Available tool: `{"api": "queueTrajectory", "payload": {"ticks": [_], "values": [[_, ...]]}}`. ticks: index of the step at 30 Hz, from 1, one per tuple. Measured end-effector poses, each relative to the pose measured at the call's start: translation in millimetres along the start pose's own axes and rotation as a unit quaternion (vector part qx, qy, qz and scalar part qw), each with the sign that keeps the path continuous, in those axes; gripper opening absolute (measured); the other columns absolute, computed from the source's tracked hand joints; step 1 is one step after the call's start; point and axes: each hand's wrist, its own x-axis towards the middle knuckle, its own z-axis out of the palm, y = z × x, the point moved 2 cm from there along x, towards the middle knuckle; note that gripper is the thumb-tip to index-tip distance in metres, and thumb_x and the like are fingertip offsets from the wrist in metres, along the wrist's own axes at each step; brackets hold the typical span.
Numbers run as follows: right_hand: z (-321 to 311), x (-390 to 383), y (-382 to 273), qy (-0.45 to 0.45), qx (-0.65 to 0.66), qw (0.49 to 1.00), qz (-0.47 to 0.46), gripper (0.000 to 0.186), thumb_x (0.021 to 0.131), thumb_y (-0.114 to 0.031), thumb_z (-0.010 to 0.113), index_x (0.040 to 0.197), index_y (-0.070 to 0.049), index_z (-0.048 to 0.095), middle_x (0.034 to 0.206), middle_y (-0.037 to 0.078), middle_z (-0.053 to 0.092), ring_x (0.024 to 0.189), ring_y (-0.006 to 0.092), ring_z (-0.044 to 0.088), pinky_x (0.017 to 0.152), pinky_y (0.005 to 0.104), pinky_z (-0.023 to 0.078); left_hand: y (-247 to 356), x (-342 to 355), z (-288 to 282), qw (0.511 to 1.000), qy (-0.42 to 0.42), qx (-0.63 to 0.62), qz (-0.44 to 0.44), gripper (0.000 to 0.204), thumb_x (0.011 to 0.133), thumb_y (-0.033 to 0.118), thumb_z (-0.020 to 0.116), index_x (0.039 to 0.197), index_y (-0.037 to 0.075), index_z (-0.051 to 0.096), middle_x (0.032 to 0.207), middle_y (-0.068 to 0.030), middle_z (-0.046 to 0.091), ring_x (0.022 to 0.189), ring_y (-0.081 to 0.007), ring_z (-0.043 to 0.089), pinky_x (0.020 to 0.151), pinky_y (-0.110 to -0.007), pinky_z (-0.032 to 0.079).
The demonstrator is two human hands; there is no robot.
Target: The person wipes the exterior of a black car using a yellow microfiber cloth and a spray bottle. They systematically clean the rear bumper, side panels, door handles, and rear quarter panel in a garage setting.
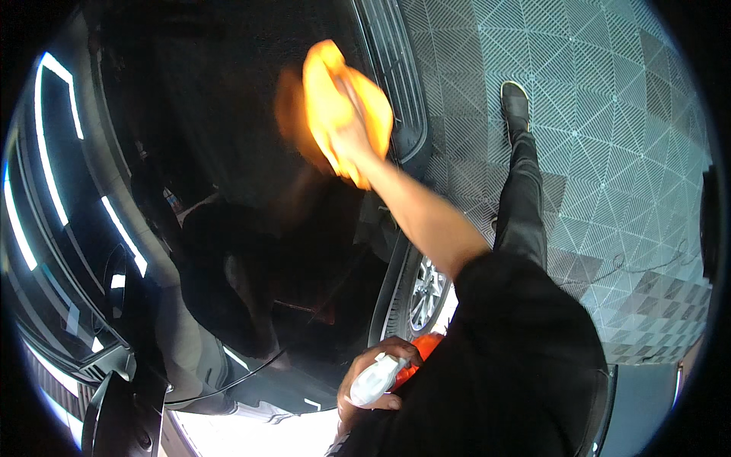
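Observation:
My right hand point(352, 137) is closed on a yellow-orange cloth point(373, 107) and presses it on the glossy black car hood point(228, 91), close to the hood's edge. Motion blurs the hand and cloth, and the dark paint mirrors the orange. Lower down, near my body, my left hand point(358, 377) is wrapped around a spray bottle point(378, 378) with a white trigger head and a red-orange body. My black sleeve partly covers the bottle.
A slatted grille point(392, 68) borders the hood at the top. Below sits a silver-spoked wheel point(428, 297). The side mirror point(114, 419) and windshield point(46, 251) lie left. My shoe point(515, 105) stands on grey patterned floor tiles point(586, 152), where a thin cable point(647, 264) runs.

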Motion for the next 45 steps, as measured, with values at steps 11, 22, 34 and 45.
{"api": "queueTrajectory", "payload": {"ticks": [11, 22, 34, 45], "values": [[-48.4, 55.4, 74.2, 0.094, 0.144, 0.792, 0.586, 0.044, 0.098, -0.041, 0.055, 0.114, -0.001, 0.065, 0.112, 0.018, 0.067, 0.104, 0.0254, 0.065, 0.088, 0.0393, 0.052, 56.3, 59.3, 8.5, 0.996, 0.015, 0.058, -0.073, 0.086, 0.068, 0.049, 0.087, 0.130, -0.003, 0.058, 0.130, -0.0223, 0.061, 0.125, -0.0361, 0.056, 0.109, -0.049, 0.039], [78.8, 166.0, -238.5, -0.192, 0.007, 0.971, -0.146, 0.042, 0.094, -0.036, 0.058, 0.125, -0.008, 0.062, 0.132, 0.014, 0.059, 0.131, 0.0290, 0.049, 0.112, 0.0496, 0.034, 151.5, 113.7, 20.8, 0.998, -0.023, 0.056, -0.016, 0.087, 0.071, 0.048, 0.083, 0.137, -0.001, 0.055, 0.134, -0.0191, 0.059, 0.124, -0.0318, 0.056, 0.107, -0.042, 0.039], [113.2, 389.7, -269.9, -0.160, 0.229, 0.959, 0.044, 0.042, 0.089, -0.016, 0.070, 0.126, 0.000, 0.057, 0.121, 0.017, 0.066, 0.114, 0.0285, 0.064, 0.101, 0.0404, 0.051, 143.9, 77.2, 37.5, 0.997, -0.001, 0.026, 0.079, 0.082, 0.071, 0.040, 0.088, 0.135, 0.001, 0.058, 0.132, -0.0169, 0.061, 0.126, -0.0297, 0.055, 0.109, -0.043, 0.037], [139.4, 109.2, -368.7, -0.311, 0.191, 0.759, -0.540, 0.048, 0.085, -0.020, 0.066, 0.133, -0.017, 0.063, 0.145, 0.008, 0.055, 0.139, 0.0320, 0.045, 0.118, 0.0524, 0.032, 203.1, 99.6, 23.6, 0.973, 0.024, 0.109, 0.200, 0.081, 0.074, 0.041, 0.087, 0.137, 0.003, 0.055, 0.121, -0.0133, 0.064, 0.116, -0.0284, 0.060, 0.102, -0.041, 0.044]]}}
